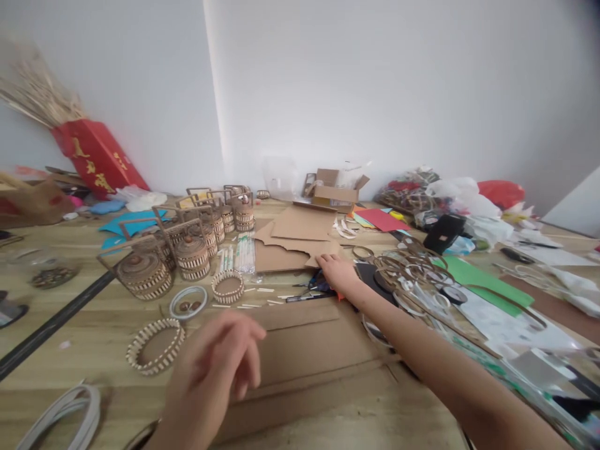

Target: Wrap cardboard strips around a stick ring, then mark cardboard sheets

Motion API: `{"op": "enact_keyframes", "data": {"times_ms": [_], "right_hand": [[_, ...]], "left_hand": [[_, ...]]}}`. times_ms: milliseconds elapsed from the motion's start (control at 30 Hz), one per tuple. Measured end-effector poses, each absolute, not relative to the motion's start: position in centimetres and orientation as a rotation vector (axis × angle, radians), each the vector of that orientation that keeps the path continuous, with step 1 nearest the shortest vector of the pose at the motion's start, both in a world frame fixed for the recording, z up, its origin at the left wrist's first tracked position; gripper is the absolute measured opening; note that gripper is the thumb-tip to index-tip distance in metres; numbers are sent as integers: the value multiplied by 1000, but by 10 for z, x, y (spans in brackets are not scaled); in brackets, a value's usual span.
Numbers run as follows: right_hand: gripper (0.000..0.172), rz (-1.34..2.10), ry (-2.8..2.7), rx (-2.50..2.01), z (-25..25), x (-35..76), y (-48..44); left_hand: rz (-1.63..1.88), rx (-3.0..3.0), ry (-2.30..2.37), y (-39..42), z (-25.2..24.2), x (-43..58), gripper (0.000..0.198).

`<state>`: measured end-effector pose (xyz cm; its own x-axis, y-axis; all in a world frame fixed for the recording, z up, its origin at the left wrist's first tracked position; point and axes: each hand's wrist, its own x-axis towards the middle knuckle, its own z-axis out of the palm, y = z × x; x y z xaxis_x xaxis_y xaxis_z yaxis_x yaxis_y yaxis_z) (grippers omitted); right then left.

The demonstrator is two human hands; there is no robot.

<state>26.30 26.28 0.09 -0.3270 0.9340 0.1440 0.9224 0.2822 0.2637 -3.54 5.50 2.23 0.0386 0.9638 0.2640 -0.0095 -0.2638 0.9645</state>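
Observation:
My right hand [338,274] reaches far forward, its fingers bent over the edge of a torn cardboard piece [322,249]; the thumb is mostly hidden. That piece lies by a stack of cut cardboard [300,224]. Close to me, my left hand [218,365] hovers over the left side of a large creased cardboard sheet [300,340]. Its fingers are loosely bent and a little blurred, and nothing shows in them. Two shallow round baskets with striped rims, the nearer one [156,347] and the farther one [228,286], stand left of the sheet, beside a white ring [188,303] with brown knobs inside.
Lidded handled baskets [192,255] line the left. Brown strip coils [398,269], a tape roll [452,295] and green paper [487,284] crowd the right. Dark tools [312,287] lie under my right wrist. An open carton [335,190] stands at the wall.

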Motion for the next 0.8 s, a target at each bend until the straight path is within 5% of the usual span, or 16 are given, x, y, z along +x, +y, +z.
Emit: {"op": "enact_keyframes", "data": {"times_ms": [133,267,800], "right_hand": [[34,445,2475,1726,7,263,263],[33,405,2477,1667,14,264,262],[36,104,2649,1355,24,251,307]], "left_hand": [[1137,1118,1006,118,49,7,21],[1006,573,1033,171,23,28,12],[1293,181,1012,270,-15,62,35]]}}
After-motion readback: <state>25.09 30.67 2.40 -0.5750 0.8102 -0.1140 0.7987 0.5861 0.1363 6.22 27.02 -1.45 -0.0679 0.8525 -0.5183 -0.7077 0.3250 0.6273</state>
